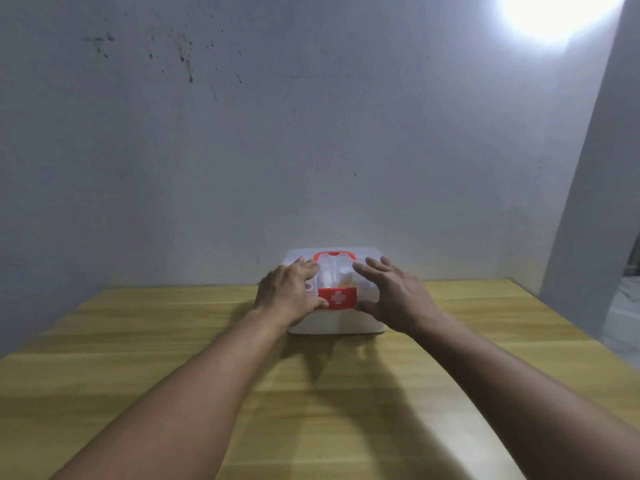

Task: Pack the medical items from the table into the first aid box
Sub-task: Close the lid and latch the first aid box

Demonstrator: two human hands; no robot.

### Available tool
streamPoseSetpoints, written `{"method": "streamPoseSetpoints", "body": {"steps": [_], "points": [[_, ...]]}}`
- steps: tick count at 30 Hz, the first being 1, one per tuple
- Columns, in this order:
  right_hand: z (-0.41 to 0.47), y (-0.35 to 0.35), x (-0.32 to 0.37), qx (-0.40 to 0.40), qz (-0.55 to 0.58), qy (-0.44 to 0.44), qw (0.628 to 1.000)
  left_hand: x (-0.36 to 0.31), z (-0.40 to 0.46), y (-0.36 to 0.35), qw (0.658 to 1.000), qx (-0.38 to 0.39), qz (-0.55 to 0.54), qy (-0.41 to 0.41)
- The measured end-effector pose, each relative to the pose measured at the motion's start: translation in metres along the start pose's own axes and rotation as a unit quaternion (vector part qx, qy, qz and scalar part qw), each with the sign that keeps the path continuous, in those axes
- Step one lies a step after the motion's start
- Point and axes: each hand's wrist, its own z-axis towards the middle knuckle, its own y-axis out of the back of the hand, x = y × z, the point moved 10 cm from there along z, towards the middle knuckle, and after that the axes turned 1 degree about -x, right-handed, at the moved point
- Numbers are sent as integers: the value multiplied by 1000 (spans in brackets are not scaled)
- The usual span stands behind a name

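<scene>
White translucent plastic first aid box (367, 325) on the wooden counter (138, 341) — left hand (289, 294) and right hand (391, 296), grips spread flat on its lid, should press evenly beside the red latch (337, 298).

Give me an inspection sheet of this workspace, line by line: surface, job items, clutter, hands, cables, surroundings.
Surface: yellowish wooden table, bare around the box.
Job's things: white plastic first aid box with red cross latch and red handle, lid down; pale items dimly visible through the translucent lid.
Clutter: nothing seen.
Grippers: left hand and right hand rest open on the lid, thumbs beside the latch.
Cables: nothing seen.
Surroundings: stained grey wall; bright lamp glare at upper right.
</scene>
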Motion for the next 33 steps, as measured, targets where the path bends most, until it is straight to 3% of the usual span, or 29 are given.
{"method": "streamPoseSetpoints", "body": {"steps": [33], "points": [[52,-25,-19,-20,0,-17,1000,14,46,-16,999,-22,-34,0]]}}
